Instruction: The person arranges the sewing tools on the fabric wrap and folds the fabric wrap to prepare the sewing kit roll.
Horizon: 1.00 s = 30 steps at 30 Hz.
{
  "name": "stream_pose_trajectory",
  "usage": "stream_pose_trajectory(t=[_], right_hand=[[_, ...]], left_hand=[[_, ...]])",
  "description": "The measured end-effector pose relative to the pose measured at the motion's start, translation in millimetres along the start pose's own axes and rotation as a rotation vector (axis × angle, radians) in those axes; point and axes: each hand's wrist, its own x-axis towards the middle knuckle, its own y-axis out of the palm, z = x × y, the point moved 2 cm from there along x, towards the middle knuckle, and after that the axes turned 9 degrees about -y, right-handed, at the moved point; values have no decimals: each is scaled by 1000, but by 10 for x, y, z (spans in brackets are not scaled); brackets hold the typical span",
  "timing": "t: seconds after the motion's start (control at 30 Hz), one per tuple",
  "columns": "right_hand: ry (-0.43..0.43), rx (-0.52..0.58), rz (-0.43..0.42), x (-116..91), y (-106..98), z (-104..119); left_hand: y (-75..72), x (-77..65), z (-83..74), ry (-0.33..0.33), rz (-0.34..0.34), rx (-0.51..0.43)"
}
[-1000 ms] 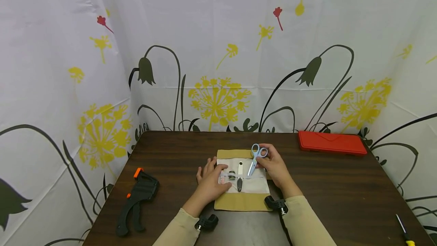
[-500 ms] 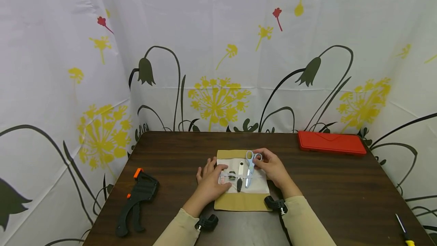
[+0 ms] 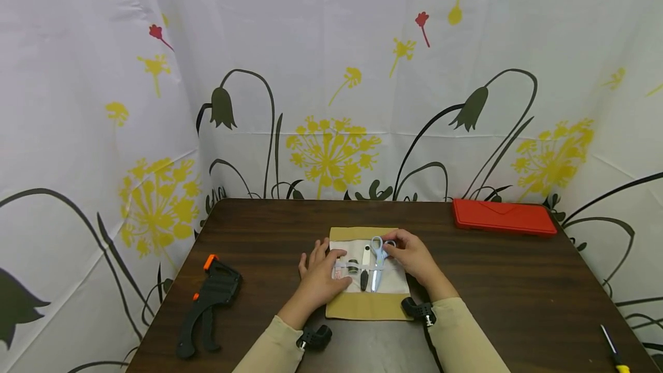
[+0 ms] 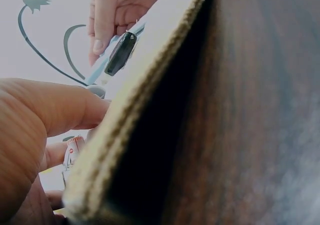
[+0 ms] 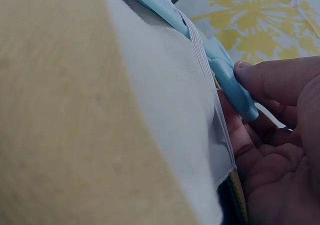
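Note:
A tan fabric pouch (image 3: 369,307) lies unfolded on the table, its white lining facing up. My right hand (image 3: 412,255) pinches a handle loop of light-blue scissors (image 3: 377,263) between thumb and fingers. In the right wrist view, the scissors (image 5: 165,7) pass under an elastic band (image 5: 199,50). Left of them, a black-handled tool with a pale upper part (image 3: 365,275) sits under the band, beside a dark round item (image 3: 353,266). My left hand (image 3: 322,276) rests on the pouch's left side, near a small red-and-white marked item (image 4: 74,147).
A black and orange clamp (image 3: 212,298) lies on the table's left side. A red case (image 3: 503,217) sits at the back right. At the right front lies a screwdriver (image 3: 613,347) with a yellow-ended handle. A patterned curtain (image 3: 331,73) hangs behind the table.
My right hand has brought the scissors left and toward me, and their blades have slid down under the elastic band. The left hand has stayed in place on the pouch.

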Motion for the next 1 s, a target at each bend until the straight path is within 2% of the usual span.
stream_pose_trajectory(t=[0.3, 0.53, 0.7, 0.8, 0.87, 1.0], right_hand=[[-40, -102, -25, 8, 11, 18], [-120, -411, -26, 7, 84, 146], [-96, -554, 5, -30, 123, 324], [-101, -598, 65, -51, 151, 463], [-149, -623, 140, -79, 186, 570], [-286, -627, 394, -175, 340, 780]], left_hand=[[-16, -7, -20, 10, 5, 1], [-23, -24, -38, 3, 2, -10], [-35, -27, -36, 23, -8, -14], [-16, -10, -2, 60, -33, -30], [-14, -8, 7, 78, -36, -39], [-2, 7, 33, 94, -16, -48]])
